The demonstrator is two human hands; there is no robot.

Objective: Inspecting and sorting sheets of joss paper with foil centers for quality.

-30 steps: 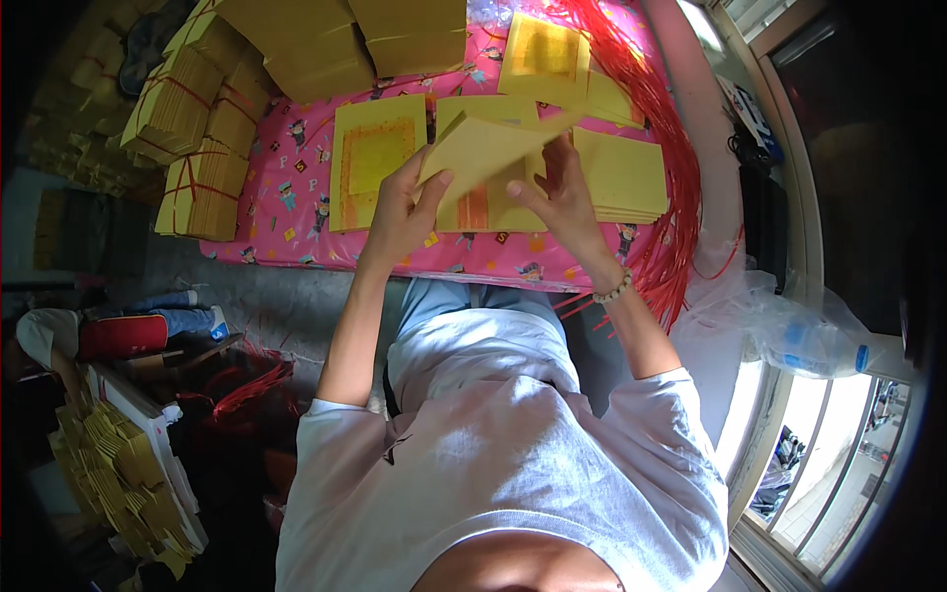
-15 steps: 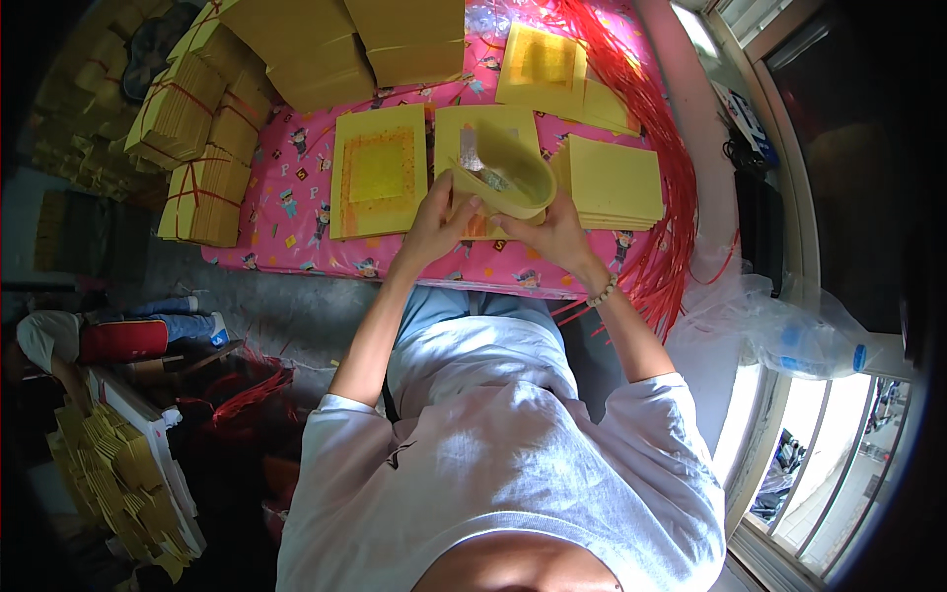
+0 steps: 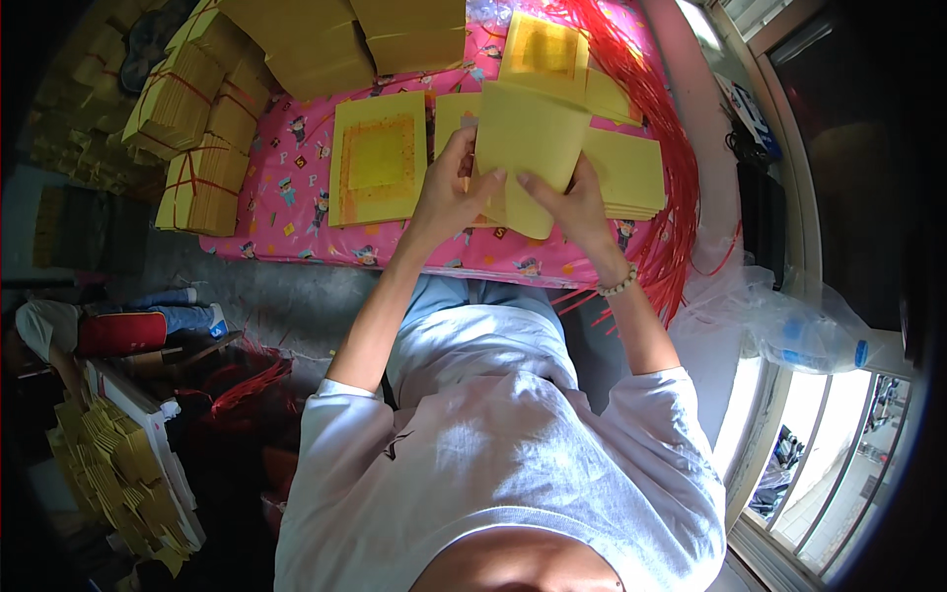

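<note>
Between my hands is a yellow paper sheet, bent at its lower end and raised above the table. My left hand grips its left edge, thumb on the front. My right hand holds the right edge, its thumb also pressing the front; the other fingers are partly behind. Under the sheet lies a printed stack, mostly hidden. Left of it sits a yellow paper stack with an orange and gold square. A plain yellow stack lies just right of my right hand.
A pink patterned cloth covers the table. Tied yellow bundles stand at left, large paper stacks behind. Red plastic strips hang over the right edge. A plastic bag lies by the window. Another person works at far left.
The yellow paper, curled into a loop before, is now opened out and upright, its flat face toward me. Both hands keep hold of it and have shifted slightly right.
</note>
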